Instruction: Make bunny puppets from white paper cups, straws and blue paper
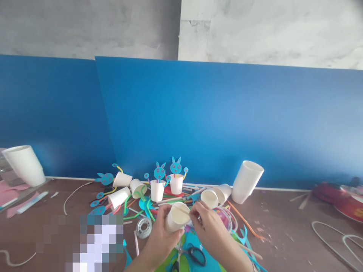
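In front of me, my left hand [160, 232] is wrapped round a white paper cup [173, 222], its mouth tilted up toward me. My right hand [208, 224] is closed in a pinch at the cup's right rim. A thin pale strip seems to run from its fingertips across the cup mouth; its kind is unclear. Below the hands lie black-handled scissors [195, 255] on blue and green paper. Left of the cup is a roll of tape [144, 227]. Two cups with blue rabbit faces [157, 190] [176, 184] stand just behind.
More rabbit cups [119, 198] lie tipped over at the left among bent straws. Empty cups [222, 193] lie behind my right hand. Tall cup stacks stand at right [247, 182] and far left [25, 166]. A blue panel [198, 124] closes the table's back; cables cross both sides.
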Motion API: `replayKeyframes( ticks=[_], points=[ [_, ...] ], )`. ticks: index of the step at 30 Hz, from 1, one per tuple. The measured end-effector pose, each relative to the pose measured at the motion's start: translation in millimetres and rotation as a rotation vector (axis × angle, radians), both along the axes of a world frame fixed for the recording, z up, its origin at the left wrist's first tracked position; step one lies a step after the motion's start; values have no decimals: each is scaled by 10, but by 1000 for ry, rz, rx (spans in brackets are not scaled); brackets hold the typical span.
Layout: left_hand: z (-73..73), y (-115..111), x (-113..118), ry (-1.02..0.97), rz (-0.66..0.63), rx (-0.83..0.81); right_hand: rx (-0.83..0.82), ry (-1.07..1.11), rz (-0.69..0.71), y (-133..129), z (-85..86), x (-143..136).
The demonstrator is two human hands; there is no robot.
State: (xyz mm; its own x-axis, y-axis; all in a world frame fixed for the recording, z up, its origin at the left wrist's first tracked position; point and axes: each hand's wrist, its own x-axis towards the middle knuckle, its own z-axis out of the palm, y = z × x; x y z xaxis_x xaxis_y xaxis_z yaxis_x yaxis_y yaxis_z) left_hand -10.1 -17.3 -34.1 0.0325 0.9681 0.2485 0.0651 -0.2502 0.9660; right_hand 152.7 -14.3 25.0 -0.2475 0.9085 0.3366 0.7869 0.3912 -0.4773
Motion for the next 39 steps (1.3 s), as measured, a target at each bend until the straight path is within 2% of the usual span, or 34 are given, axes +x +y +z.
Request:
replayKeyframes(
  ticks=[5,9,11,16,18,20,25,28,31,34,39],
  points=[
    [-38,-3,26,46,21,-3,-1,58,-9,3,-44,-71],
    [-52,5,25,24,11,-41,-14,35,59,-53,-6,-123],
    [-48,22,8,-7,17,-60,-42,-45,83,-98,22,-76],
    [13,71,-46,-119,55,-66,-140,-316,-79,-210,67,237],
    [43,70,-49,-128,69,-95,-213,-381,-92,-235,91,306],
    [56,49,-37,-150,39,-95,-236,-406,-91,-242,120,273],
    [1,-52,16,-87,-104,21,-244,-358,-55,-233,167,-51],
    [11,-81,20,-39,-184,24,-190,-272,-2,-260,175,-111],
    [85,-67,2,-51,-136,-7,-120,-234,16,-308,174,-12],
    [129,-45,-19,-52,-98,-15,-68,-272,-36,-333,152,82],
    [49,-74,-25,115,-184,85,-38,-305,-34,-336,110,0]
  ],
)
